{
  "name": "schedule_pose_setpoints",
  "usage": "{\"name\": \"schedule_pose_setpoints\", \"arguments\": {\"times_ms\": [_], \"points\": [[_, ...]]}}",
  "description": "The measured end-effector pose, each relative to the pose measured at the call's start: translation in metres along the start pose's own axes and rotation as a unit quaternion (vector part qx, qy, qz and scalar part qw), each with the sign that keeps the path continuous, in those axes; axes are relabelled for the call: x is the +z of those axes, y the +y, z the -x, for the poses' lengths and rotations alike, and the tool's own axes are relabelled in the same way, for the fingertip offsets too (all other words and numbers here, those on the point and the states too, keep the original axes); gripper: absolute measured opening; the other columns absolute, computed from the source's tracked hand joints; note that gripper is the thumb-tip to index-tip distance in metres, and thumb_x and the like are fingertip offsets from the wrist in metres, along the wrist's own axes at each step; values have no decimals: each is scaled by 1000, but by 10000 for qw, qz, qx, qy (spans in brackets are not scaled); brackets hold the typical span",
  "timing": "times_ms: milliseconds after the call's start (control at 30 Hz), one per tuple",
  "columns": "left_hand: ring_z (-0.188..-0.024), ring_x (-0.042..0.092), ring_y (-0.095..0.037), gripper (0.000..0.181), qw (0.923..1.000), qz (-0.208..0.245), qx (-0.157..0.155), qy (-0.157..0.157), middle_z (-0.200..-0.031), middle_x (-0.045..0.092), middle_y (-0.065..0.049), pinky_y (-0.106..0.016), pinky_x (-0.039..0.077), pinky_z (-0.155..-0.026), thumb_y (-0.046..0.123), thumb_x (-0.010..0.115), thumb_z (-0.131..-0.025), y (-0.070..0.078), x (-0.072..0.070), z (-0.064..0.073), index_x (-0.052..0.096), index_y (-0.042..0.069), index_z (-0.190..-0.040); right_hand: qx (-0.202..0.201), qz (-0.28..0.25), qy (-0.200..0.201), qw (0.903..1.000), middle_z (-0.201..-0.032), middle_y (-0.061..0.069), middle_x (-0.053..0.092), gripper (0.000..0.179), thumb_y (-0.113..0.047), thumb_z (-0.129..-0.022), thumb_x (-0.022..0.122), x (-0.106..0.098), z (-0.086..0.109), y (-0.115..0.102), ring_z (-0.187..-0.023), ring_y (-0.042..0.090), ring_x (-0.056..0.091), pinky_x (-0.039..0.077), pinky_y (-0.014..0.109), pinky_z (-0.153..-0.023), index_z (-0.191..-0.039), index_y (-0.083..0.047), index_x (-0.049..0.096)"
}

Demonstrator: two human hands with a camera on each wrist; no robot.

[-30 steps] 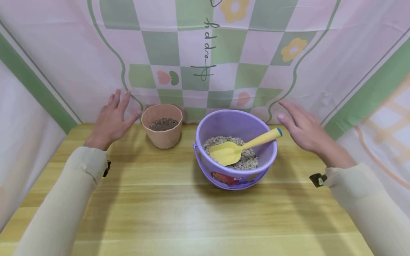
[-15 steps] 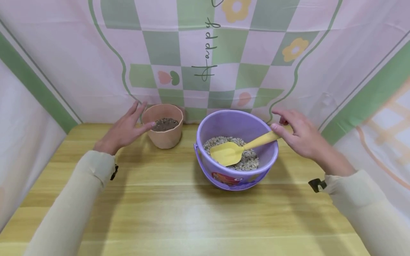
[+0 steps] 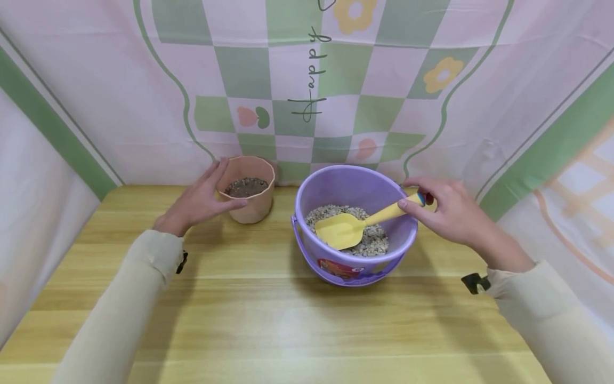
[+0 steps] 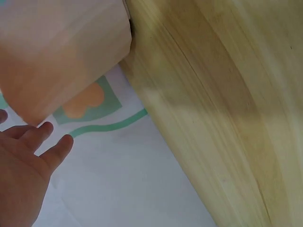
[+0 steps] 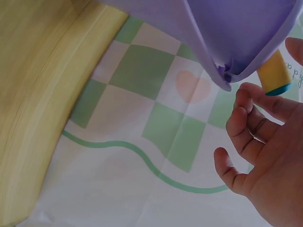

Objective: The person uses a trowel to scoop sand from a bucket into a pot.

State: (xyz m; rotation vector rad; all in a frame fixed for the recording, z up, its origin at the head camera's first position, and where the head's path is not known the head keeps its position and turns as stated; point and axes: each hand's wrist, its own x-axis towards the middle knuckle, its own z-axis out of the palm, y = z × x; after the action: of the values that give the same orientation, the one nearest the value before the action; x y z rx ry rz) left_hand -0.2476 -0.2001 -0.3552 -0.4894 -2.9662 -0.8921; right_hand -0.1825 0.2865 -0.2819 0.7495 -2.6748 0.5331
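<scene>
My left hand point(image 3: 201, 200) is at the left side of a peach-coloured flowerpot point(image 3: 255, 207), thumb across its front and fingers extended along its rim. Dark, gritty soil point(image 3: 245, 186) lies inside the pot. In the left wrist view, fingertips point(image 4: 64, 142) show beside the pot's wall point(image 4: 71, 52). A yellow toy shovel point(image 3: 339, 231) leans in a purple bucket point(image 3: 345, 186), its blade on pale gravel point(image 3: 376, 237). My right hand point(image 3: 453, 213) is around the shovel's blue-tipped handle end. The right wrist view shows the handle point(image 5: 273, 73) between parted thumb and loosely bent fingers.
Both containers stand near the back of a wooden table point(image 3: 288, 330). Behind them hangs a checked cloth point(image 3: 292, 69) with flowers and lettering. More cloth walls point(image 3: 575, 213) close in the sides. The bucket's purple carry handle point(image 3: 307, 253) hangs down at its front.
My left hand has moved right and toward me, up to the flowerpot. My right hand has come down and left to the shovel handle. Pot, bucket and shovel stay in place.
</scene>
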Motion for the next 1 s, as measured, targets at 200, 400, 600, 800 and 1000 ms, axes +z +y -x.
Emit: {"name": "schedule_pose_setpoints", "arguments": {"times_ms": [200,400,600,800,1000], "points": [[-150,10,-39,114,10000,7,69,72,-167,-2,-5,-71,21,-110,74,65,-79,1,5,-2,0,28,-161,-49,-91,142,9998,-73,-4,56,32,-24,-86,77,1,0,-3,-66,14,47,37,24,-58,-115,-9,72],[-148,13,-45,118,9999,34,-67,148,-167,-4,-8,-74,24,-106,76,67,-76,4,9,-3,-2,34,-161,-153,-85,279,9995,-75,-3,60,34,-22,-83,79,2,1,-5,-63,13,47,38,22,-56,-113,-8,73],[-148,13,-45,124,9995,96,-227,176,-166,-7,-9,-72,23,-108,79,67,-73,5,14,-5,-5,29,-161,-152,-171,344,9991,-76,-2,61,36,-20,-81,81,3,2,-5,-59,11,45,37,21,-51,-114,-7,73],[-147,13,-46,124,9989,231,-325,238,-166,-10,-8,-71,23,-108,79,67,-73,6,16,-5,-7,29,-160,-19,-651,409,9970,-82,0,67,33,-14,-81,82,1,1,-11,-66,10,52,40,19,-49,-112,-9,74],[-145,18,-50,125,9984,281,-370,307,-167,-8,-6,-70,25,-108,79,68,-73,5,19,-6,-7,30,-160,263,-1180,469,9916,-87,-1,71,26,-10,-82,82,1,-3,-19,-79,7,60,45,16,-58,-107,-7,75]]}}
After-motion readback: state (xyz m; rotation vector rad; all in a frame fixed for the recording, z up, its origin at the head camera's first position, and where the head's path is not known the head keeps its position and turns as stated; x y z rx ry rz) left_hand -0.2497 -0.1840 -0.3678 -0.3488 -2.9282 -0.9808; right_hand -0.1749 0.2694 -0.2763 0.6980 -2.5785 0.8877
